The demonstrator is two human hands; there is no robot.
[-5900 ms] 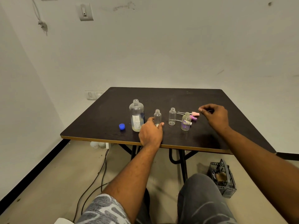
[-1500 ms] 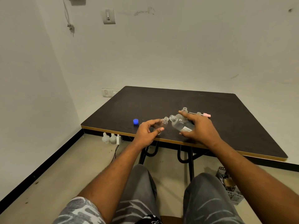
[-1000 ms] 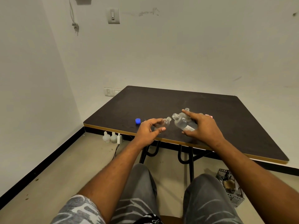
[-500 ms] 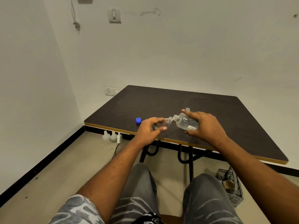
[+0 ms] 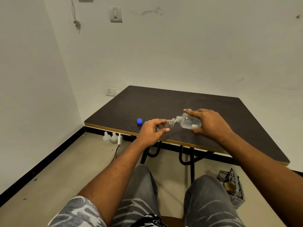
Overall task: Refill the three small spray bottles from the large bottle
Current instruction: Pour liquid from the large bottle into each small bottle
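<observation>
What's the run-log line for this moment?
left hand: holds small clear plastic bottle, tilted | right hand: tips large clear plastic bottle, necks meeting | blue round cap: on dark table

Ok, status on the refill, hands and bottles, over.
Left hand grips small bottle, tilted. Right hand grips large bottle, tipped, neck at the small bottle's mouth. Blue cap off, on table. Nothing blocks the pour.
</observation>
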